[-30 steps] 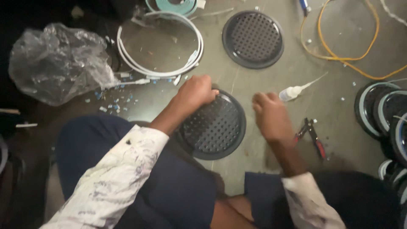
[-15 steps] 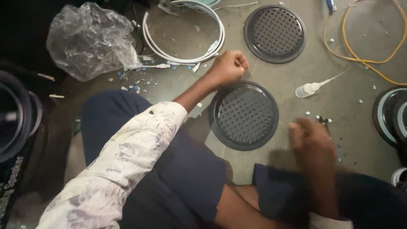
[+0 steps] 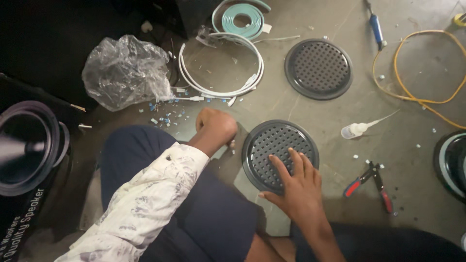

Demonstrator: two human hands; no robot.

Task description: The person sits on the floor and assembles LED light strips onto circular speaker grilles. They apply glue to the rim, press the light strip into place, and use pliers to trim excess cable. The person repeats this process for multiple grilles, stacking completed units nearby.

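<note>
A round black perforated grille (image 3: 276,143) lies on the grey floor in front of me. My right hand (image 3: 297,187) rests flat on its lower right part, fingers spread. My left hand (image 3: 216,127) is closed in a fist just left of the grille, knuckles up; whether it holds anything is hidden. A second black grille (image 3: 318,69) lies farther away. Red-handled pliers (image 3: 369,182) lie to the right of my right hand, and a small white glue bottle (image 3: 359,128) lies above them.
A coil of white strip (image 3: 221,68) and a teal roll (image 3: 240,17) lie at the top. A crumpled clear plastic bag (image 3: 126,73) sits left, a black speaker (image 3: 29,145) at far left. A yellow cable (image 3: 422,73) loops at right, with a blue-handled tool (image 3: 376,24).
My right hand moved from the floor at right onto the grille and opened flat. My left fist drew away from the grille's top edge to its left side. The view shifted.
</note>
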